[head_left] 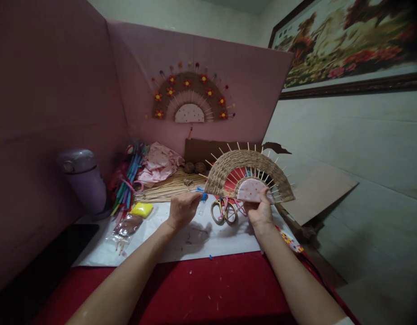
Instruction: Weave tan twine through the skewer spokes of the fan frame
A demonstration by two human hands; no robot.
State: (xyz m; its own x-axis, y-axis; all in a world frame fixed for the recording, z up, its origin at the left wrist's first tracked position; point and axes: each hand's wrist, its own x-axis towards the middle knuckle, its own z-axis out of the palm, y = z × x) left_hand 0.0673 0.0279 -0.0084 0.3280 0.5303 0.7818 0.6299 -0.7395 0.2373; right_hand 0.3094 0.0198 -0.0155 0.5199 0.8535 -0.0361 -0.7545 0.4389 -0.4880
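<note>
A half-round woven fan (251, 159) is held up over the table, with thin sticks poking out past its braided brown cord band. Its base is a half-circle of pink dotted fabric (252, 189). My right hand (261, 214) grips the fan by this fabric base, thumb on the front and the other fingers behind. My left hand (184, 208) is closed in a pinch beside the fan's lower left corner; what lies between its fingertips is too small to make out. Below the fan, scissors (224, 212) with bronze-coloured handles rest on the white sheet (181, 246).
A similar fan with red flowers (187, 83) hangs on the pink board (245, 81). At left stand a purple bottle (85, 180) and pipe cleaners (129, 180). Yellow clay (141, 209), pink cloth (159, 163), bundled sticks (161, 192) and twine balls (195, 167) lie about.
</note>
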